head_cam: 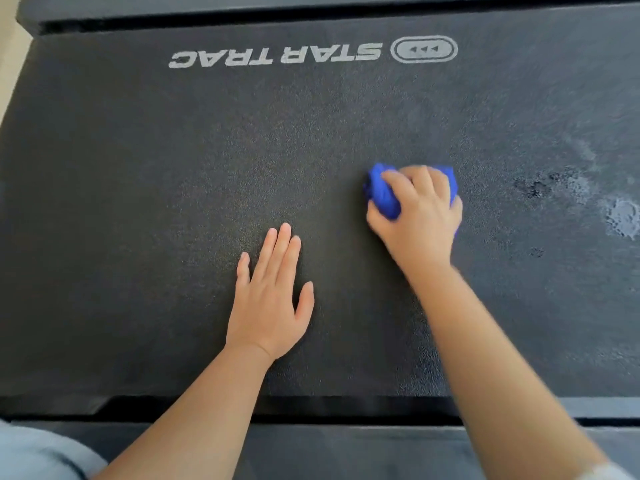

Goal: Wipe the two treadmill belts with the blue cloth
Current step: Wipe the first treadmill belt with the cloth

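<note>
A black textured treadmill belt [173, 202] fills the view, with a white "STAR TRAC" logo [277, 55] printed upside down near its far edge. My right hand [420, 220] grips a bunched blue cloth [381, 194] and presses it on the belt right of centre. My left hand [270, 299] lies flat on the belt with straight fingers, palm down, to the left of and nearer than the cloth. Whitish dusty smudges [620, 216] mark the belt at the far right.
A dark side rail [346, 445] runs along the near edge of the belt, and another rail [207, 8] lies beyond the far edge. A strip of pale floor [8, 81] shows at the upper left. Light fabric [31, 455] sits in the bottom left corner.
</note>
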